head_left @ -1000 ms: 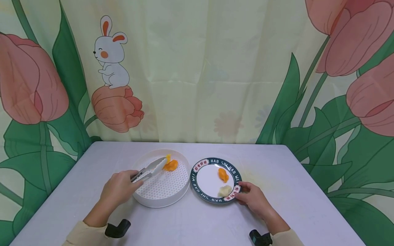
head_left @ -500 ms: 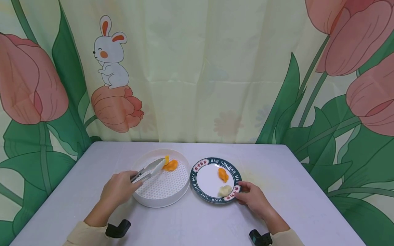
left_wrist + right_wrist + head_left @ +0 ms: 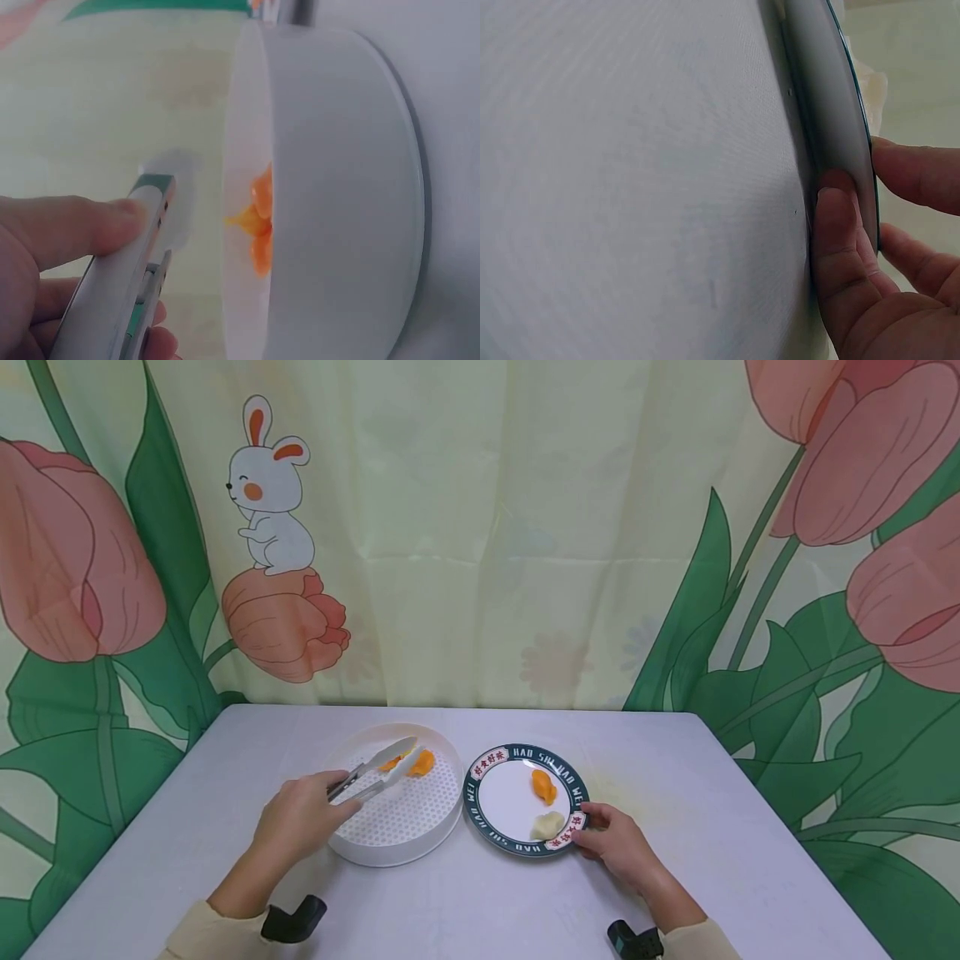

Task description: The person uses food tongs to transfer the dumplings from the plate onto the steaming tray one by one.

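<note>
My left hand [image 3: 300,817] grips a pair of metal tongs [image 3: 385,756] over a round white steamer tray [image 3: 393,855] with a perforated floor. The tongs' tips stand apart, crossing in front of orange dumplings [image 3: 425,764] near the tray's far side. From the left wrist view, a yellow dumpling [image 3: 250,220] sits among orange ones behind the tray wall. My right hand [image 3: 618,843] pinches the rim of a plate [image 3: 510,802], thumb above and fingers beneath. An orange dumpling [image 3: 543,787] and a pale dumpling [image 3: 548,826] lie on this plate, which has a dark green patterned border.
Tray and plate stand side by side on a white-covered table [image 3: 480,910]. Behind the table's far edge hangs a curtain [image 3: 487,610] printed with tulips and a rabbit. A black wrist camera [image 3: 294,920] sits on my left wrist.
The tongs' tips have spread apart and shifted slightly right. The yellow dumpling that was at the tips now lies lower, beside the orange ones. My right hand and the plate stay put.
</note>
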`<state>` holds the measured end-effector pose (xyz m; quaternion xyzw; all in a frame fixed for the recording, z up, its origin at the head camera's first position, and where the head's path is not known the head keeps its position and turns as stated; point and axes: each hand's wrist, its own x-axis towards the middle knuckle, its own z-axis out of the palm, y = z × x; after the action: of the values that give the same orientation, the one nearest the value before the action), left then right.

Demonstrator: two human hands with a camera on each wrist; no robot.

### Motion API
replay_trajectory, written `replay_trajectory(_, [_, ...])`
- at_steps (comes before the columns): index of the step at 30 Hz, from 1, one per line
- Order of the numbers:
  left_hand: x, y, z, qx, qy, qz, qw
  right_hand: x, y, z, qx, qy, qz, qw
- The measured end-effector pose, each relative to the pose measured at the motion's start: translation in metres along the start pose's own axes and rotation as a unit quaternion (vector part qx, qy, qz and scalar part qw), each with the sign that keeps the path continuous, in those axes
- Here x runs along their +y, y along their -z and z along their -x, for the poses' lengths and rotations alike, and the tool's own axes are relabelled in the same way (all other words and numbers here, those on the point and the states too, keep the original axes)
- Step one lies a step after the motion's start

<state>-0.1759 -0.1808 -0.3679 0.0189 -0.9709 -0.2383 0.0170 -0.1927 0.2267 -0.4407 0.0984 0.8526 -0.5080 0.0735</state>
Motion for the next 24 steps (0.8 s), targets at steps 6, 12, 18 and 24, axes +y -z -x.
replay_trajectory(6, [0.010,-0.008,0.006,0.005,-0.032,0.002,0.9995,0.000,0.000,0.000,0.000,0.000,0.001,1.000])
replay_trajectory(12, [0.022,-0.018,0.011,-0.005,-0.057,-0.001,0.9984,0.000,0.000,0.000,0.001,-0.003,0.001,1.000])
replay_trajectory(18, [0.032,-0.027,0.016,-0.002,-0.080,0.004,0.9968,0.001,0.000,0.000,0.001,0.000,0.000,1.000])
replay_trajectory(24, [0.043,-0.036,0.020,-0.023,-0.088,0.012,0.9958,0.002,0.000,0.000,0.002,0.003,-0.004,1.000])
